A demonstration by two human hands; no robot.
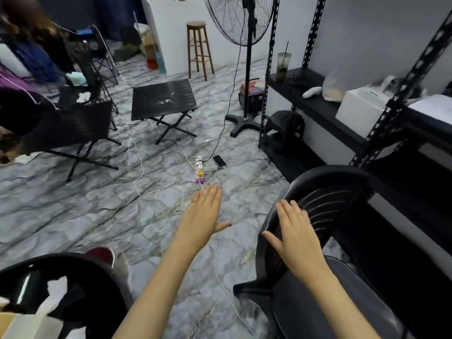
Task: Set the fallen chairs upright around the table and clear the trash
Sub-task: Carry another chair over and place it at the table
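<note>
A black plastic chair [325,204] stands upright at the lower right, its slatted back facing me. My right hand [297,231] is flat and open just in front of the chair's back, holding nothing. My left hand [203,214] is open too, stretched out over the bare floor left of the chair. A round black table [36,272] fills the lower left corner, with white crumpled trash [56,287] on it. A small black folding table [162,97] stands in the middle of the room with bits of white paper [166,101] on top.
A power strip [199,167], a phone [219,161] and white cables lie on the marble floor ahead. A standing fan [247,69] and a wooden stool [199,50] are behind. Black metal shelving [342,106] lines the right wall. A person and folding chairs are at the left.
</note>
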